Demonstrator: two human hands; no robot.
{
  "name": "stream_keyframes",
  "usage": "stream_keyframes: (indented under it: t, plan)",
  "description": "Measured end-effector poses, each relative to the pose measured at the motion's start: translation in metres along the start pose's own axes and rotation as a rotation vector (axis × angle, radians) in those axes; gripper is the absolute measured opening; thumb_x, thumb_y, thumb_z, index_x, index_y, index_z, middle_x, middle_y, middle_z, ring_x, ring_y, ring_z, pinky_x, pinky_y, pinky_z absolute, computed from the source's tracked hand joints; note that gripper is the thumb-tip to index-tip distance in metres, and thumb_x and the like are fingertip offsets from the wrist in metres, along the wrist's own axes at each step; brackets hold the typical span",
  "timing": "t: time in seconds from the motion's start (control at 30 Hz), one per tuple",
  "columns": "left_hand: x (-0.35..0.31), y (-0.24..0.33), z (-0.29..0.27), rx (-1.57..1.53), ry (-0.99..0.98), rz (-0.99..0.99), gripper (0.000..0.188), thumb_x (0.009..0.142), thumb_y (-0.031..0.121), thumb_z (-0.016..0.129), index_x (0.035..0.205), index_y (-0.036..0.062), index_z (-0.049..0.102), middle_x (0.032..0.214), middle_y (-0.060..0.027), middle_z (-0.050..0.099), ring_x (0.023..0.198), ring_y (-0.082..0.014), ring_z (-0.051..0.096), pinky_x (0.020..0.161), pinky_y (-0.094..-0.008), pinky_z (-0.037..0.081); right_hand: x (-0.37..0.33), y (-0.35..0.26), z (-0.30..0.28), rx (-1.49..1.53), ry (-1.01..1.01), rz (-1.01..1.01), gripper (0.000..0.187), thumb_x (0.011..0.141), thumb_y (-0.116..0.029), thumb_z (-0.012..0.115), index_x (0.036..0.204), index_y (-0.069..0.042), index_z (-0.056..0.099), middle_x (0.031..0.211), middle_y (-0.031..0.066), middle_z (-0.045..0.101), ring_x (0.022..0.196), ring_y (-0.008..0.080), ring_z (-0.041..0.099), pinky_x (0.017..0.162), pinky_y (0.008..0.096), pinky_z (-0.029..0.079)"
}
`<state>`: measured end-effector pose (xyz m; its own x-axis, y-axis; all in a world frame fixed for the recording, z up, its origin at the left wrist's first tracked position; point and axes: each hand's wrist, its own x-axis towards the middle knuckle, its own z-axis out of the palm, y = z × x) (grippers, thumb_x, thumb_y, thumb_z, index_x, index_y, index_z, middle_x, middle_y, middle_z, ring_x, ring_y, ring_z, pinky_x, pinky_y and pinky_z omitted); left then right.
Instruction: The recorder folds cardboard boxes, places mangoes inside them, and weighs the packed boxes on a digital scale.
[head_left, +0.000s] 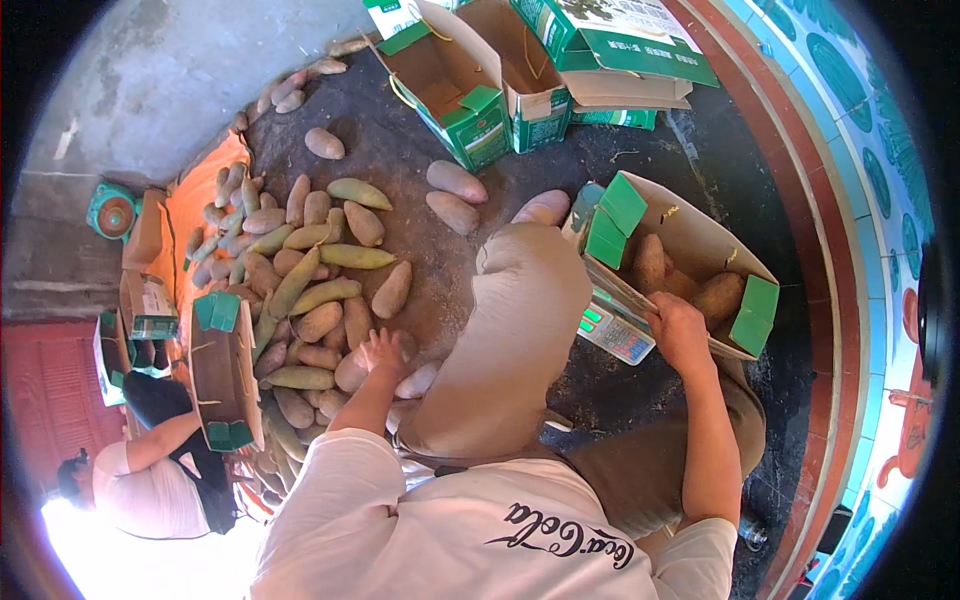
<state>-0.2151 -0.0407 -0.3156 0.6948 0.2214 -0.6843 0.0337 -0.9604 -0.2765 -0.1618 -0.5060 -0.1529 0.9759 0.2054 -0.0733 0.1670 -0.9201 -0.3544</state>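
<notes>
My left hand (382,352) reaches into a heap of large oblong tubers, some brown (320,322) and some green (358,256). Its fingers are spread over a brownish tuber (353,371), and I see no grip around it. At the right, my right hand (681,328) is closed on the near wall of an open cardboard box (640,293) with green flaps. Several brown tubers (718,298) lie inside that box. A digital scale (618,334) with lit green displays shows at the box's near left; whether the box rests on it is partly hidden.
Open green-and-brown cartons (480,125) stand at the back. Loose tubers (455,180) lie on the dark ground sheet beyond my knee (530,290). At the left, another person (150,480) sits beside an open carton (228,375). A tiled wall (850,190) curves along the right.
</notes>
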Motion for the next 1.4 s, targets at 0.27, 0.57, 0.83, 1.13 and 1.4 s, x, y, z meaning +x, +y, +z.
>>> stream_keyframes:
  t: [0.27, 0.57, 0.83, 1.13, 1.4]
  plan:
    - [0.037, -0.043, 0.038, -0.004, -0.033, -0.098, 0.035, 0.087, 0.019, 0.052, 0.122, 0.0164, 0.047, 0.126, -0.0070, 0.045, 0.120, -0.0265, 0.044, 0.090, -0.0381, 0.044, 0.006, -0.010, -0.006, 0.022, -0.020, 0.038, 0.018, 0.077, -0.010, 0.061, 0.094, -0.005, 0.059, 0.091, 0.0135, 0.062, 0.087, 0.0320, 0.060, 0.076, 0.0415, 0.047]
    - [0.019, -0.047, 0.035, -0.032, -0.091, -0.079, 0.043, 0.080, 0.014, 0.061, 0.120, 0.0126, 0.047, 0.120, -0.0118, 0.054, 0.111, -0.0310, 0.054, 0.088, -0.0383, 0.048, 0.006, -0.008, -0.003, 0.030, -0.001, 0.023, 0.018, 0.076, -0.010, 0.062, 0.093, -0.005, 0.060, 0.090, 0.0136, 0.063, 0.087, 0.0321, 0.059, 0.075, 0.0416, 0.047]
    - [0.017, -0.075, 0.016, -0.327, 0.026, -0.154, 0.050, 0.075, 0.016, 0.066, 0.118, 0.0064, 0.042, 0.110, -0.0152, 0.060, 0.105, -0.0309, 0.057, 0.086, -0.0391, 0.048, 0.002, -0.007, -0.001, 0.015, 0.015, 0.002, 0.015, 0.076, -0.012, 0.062, 0.089, -0.006, 0.058, 0.084, 0.0132, 0.061, 0.084, 0.0319, 0.060, 0.073, 0.0426, 0.047]
    - [0.002, -0.072, -0.083, -1.085, 0.659, 0.051, 0.054, 0.065, 0.016, 0.078, 0.109, 0.0041, 0.048, 0.098, -0.0114, 0.058, 0.088, -0.0241, 0.055, 0.079, -0.0351, 0.046, 0.003, -0.003, 0.012, -0.022, 0.024, -0.041, 0.011, 0.077, -0.013, 0.059, 0.085, -0.005, 0.057, 0.081, 0.0140, 0.062, 0.082, 0.0324, 0.061, 0.071, 0.0426, 0.049]
    - [-0.110, 0.024, -0.297, -1.229, 1.002, 0.468, 0.054, 0.068, 0.010, 0.074, 0.114, 0.0021, 0.048, 0.103, -0.0086, 0.054, 0.095, -0.0177, 0.051, 0.085, -0.0299, 0.042, 0.001, 0.001, 0.015, -0.076, 0.010, -0.042, 0.011, 0.079, -0.009, 0.052, 0.087, -0.006, 0.059, 0.083, 0.0141, 0.064, 0.082, 0.0306, 0.063, 0.070, 0.0412, 0.050]
